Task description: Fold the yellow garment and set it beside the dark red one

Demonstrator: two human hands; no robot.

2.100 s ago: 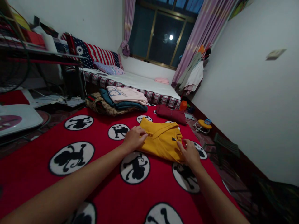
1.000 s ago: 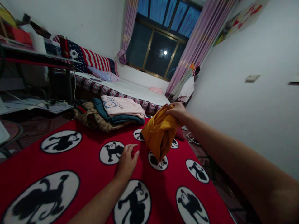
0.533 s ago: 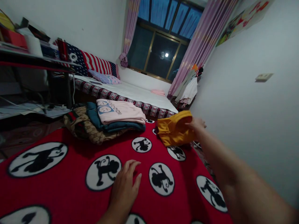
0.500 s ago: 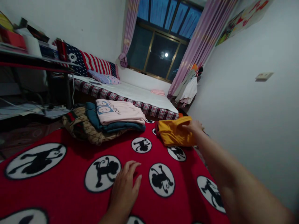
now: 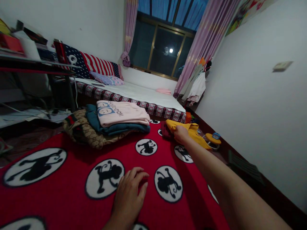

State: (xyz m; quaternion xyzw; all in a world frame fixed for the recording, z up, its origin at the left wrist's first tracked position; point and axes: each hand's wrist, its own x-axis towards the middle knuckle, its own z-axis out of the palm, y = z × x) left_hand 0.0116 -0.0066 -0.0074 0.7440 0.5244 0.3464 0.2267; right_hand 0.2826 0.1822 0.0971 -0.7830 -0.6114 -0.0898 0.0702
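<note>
My right hand (image 5: 181, 134) is closed on the yellow garment (image 5: 195, 134) at the far right edge of the red blanket (image 5: 79, 204). The fingertips are hidden in the cloth. Beside it, a dark red folded cloth (image 5: 166, 130) lies partly under the yellow one. My left hand (image 5: 131, 191) rests over the blanket near the front, fingers apart and slightly curled, holding nothing. At the left stands a pile: a pale pink folded sweatshirt (image 5: 127, 113) on top, teal folded clothing (image 5: 92, 118) below it, and a brown patterned garment (image 5: 88, 134) underneath.
Behind the blanket is a second bed (image 5: 144, 92) with a pillow (image 5: 107, 79). A cluttered desk (image 5: 40, 65) stands at the left. On the floor at the right are a yellow stool (image 5: 212, 138) and a dark slatted item (image 5: 244, 164). A white wall (image 5: 259, 95) rises beyond them.
My right hand has moved left across the yellow garment and now grips its left part. The cloth has spread out to the right. My left hand has barely moved.
</note>
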